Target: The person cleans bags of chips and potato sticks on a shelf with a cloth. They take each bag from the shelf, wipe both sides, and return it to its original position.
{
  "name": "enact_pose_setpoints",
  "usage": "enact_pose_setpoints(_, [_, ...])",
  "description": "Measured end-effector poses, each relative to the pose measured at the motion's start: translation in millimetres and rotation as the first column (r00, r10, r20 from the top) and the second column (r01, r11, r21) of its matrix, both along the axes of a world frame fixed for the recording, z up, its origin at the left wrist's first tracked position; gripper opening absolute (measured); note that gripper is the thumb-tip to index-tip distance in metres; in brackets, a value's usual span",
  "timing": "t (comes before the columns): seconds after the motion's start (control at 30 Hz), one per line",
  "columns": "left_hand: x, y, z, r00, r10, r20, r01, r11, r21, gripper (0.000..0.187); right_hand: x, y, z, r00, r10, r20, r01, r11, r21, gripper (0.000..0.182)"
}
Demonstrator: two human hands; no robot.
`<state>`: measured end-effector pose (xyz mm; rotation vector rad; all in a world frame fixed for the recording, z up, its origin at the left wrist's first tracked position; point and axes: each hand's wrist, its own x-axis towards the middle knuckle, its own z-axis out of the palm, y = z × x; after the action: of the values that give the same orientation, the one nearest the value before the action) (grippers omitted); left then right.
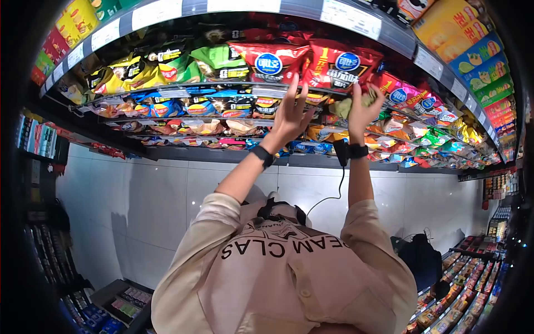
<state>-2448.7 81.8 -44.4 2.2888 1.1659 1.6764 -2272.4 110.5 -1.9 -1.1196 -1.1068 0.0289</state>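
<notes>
My left hand (290,114) is raised to the shelf with its fingers stretched and apart, fingertips at the lower edge of a red chip bag (269,64). My right hand (365,108) is at the shelf lip, thumb and fingers curled around a crinkled olive-green snack bag (343,108). Its fingertips reach up to the bottom of a second red chip bag (344,62) with a blue round logo. Both red bags stand side by side in the top row. A dark band (261,157) is on my left wrist; on the right one sits a black device (340,150) with a cable.
Yellow chip bags (123,72) and green ones (214,61) fill the row to the left; pink bags (409,96) continue right. A price-label rail (245,6) curves above. More snack rows lie below. Behind me are a tiled floor (158,192), a dark bag (421,259) and other shelves.
</notes>
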Motion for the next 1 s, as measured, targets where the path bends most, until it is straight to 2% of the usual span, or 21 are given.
enact_pose_setpoints(0.03, [-12.3, -7.8, -20.1, 1.000, -0.014, -0.017, 0.014, 0.999, 0.033, 0.058, -1.1, -8.1, -17.5, 0.997, -0.059, -0.043, 0.058, 0.998, -0.022, 0.035])
enact_pose_setpoints(0.07, [-29.6, -20.2, -32.5, 0.990, 0.005, -0.142, -0.013, 0.998, -0.054, 0.055, -2.2, -16.8, -39.3, 0.989, -0.119, -0.086, 0.115, 0.992, -0.048, 0.031])
enact_pose_setpoints(0.13, [-77.3, -27.5, -64.0, 0.935, -0.185, -0.303, 0.154, 0.980, -0.123, 0.048, -14.3, -34.9, -85.0, 0.962, -0.229, -0.147, 0.195, 0.957, -0.214, 0.027])
enact_pose_setpoints(0.2, [-120.3, -19.6, -69.3, 0.974, -0.222, -0.042, 0.157, 0.799, -0.581, 0.037, -30.9, -51.9, -141.4, 0.995, -0.030, -0.100, -0.016, 0.902, -0.432, 0.026])
enact_pose_setpoints(0.23, [-145.5, -7.4, -98.4, 0.983, -0.119, -0.139, 0.062, 0.933, -0.355, 0.034, -48.8, -58.6, -151.4, 0.998, 0.053, 0.031, -0.030, 0.857, -0.514, 0.027])
enact_pose_setpoints(0.27, [-175.1, -6.7, -88.2, 0.908, -0.020, -0.419, -0.023, 0.995, -0.097, 0.043, -68.3, -63.2, -164.1, 0.979, 0.141, 0.148, -0.026, 0.805, -0.593, 0.029])
enact_pose_setpoints(0.3, [-194.5, -1.2, -81.1, 0.884, 0.045, -0.465, -0.104, 0.989, -0.103, 0.049, -83.7, -61.3, -175.1, 0.982, 0.124, 0.139, -0.017, 0.803, -0.595, 0.029])
enact_pose_setpoints(0.37, [-219.2, 18.4, -77.6, 0.826, 0.114, -0.552, -0.207, 0.972, -0.109, 0.060, -109.6, -46.8, -195.2, 0.940, 0.340, -0.022, -0.255, 0.660, -0.707, 0.036])
enact_pose_setpoints(0.4, [-227.6, 30.0, -77.6, 0.797, 0.127, -0.590, -0.237, 0.965, -0.112, 0.066, -122.5, -34.0, -199.3, 0.945, 0.326, -0.026, -0.248, 0.665, -0.704, 0.036])
enact_pose_setpoints(0.43, [-233.6, 38.4, -75.2, 0.778, 0.067, -0.625, -0.233, 0.954, -0.188, 0.071, -137.0, -21.1, -200.5, 0.915, 0.404, 0.014, -0.306, 0.714, -0.630, 0.041])
enact_pose_setpoints(0.47, [-238.3, 46.7, -82.2, 0.781, 0.071, -0.621, -0.207, 0.967, -0.149, 0.075, -151.2, -15.3, -199.6, 0.878, 0.475, 0.060, -0.365, 0.744, -0.560, 0.046])
enact_pose_setpoints(0.53, [-246.2, 69.2, -96.8, 0.785, -0.147, -0.601, -0.139, 0.904, -0.403, 0.076, -179.1, -4.9, -186.9, 0.877, 0.477, 0.060, -0.359, 0.733, -0.578, 0.052])
enact_pose_setpoints(0.6, [-245.2, 71.1, -92.5, 0.811, -0.003, -0.585, -0.154, 0.964, -0.218, 0.062, -194.4, 1.9, -164.6, 0.882, 0.464, 0.080, -0.339, 0.743, -0.577, 0.057])
enact_pose_setpoints(0.67, [-244.4, 72.6, -93.1, 0.731, -0.107, -0.674, -0.216, 0.901, -0.377, 0.057, -207.4, -1.6, -147.7, 0.839, 0.421, 0.345, -0.074, 0.716, -0.695, 0.061])
enact_pose_setpoints(0.7, [-245.2, 71.5, -102.4, 0.657, -0.074, -0.750, -0.237, 0.925, -0.299, 0.041, -213.7, -4.4, -137.8, 0.841, 0.459, 0.287, -0.133, 0.689, -0.713, 0.061])
enact_pose_setpoints(0.73, [-246.1, 65.9, -106.6, 0.673, -0.032, -0.739, -0.207, 0.951, -0.230, 0.032, -214.7, -4.8, -135.5, 0.843, 0.454, 0.288, -0.127, 0.689, -0.714, 0.061])
enact_pose_setpoints(0.8, [-249.0, 54.5, -115.6, 0.695, -0.012, -0.719, -0.126, 0.982, -0.138, 0.028, -218.8, -4.8, -133.7, 0.765, 0.532, 0.363, -0.010, 0.573, -0.819, 0.062])
enact_pose_setpoints(0.87, [-252.1, 42.5, -107.7, 0.753, 0.015, -0.658, -0.100, 0.991, -0.091, 0.024, -217.3, -7.1, -144.0, 0.792, 0.488, 0.366, -0.031, 0.631, -0.775, 0.053])
enact_pose_setpoints(0.93, [-257.6, 34.9, -98.5, 0.864, -0.019, -0.504, -0.031, 0.996, -0.089, 0.021, -215.7, -7.4, -146.0, 0.822, 0.451, 0.348, -0.110, 0.725, -0.679, 0.039])
enact_pose_setpoints(0.97, [-262.1, 32.9, -100.3, 0.864, -0.014, -0.503, -0.037, 0.995, -0.090, 0.021, -217.7, -9.6, -145.3, 0.848, 0.425, 0.318, -0.110, 0.727, -0.677, 0.027])
enact_pose_setpoints(1.0, [-266.8, 30.6, -103.1, 0.903, -0.076, -0.423, -0.006, 0.982, -0.189, 0.020, -218.6, -13.5, -144.6, 0.845, 0.430, 0.317, -0.114, 0.725, -0.679, 0.027])
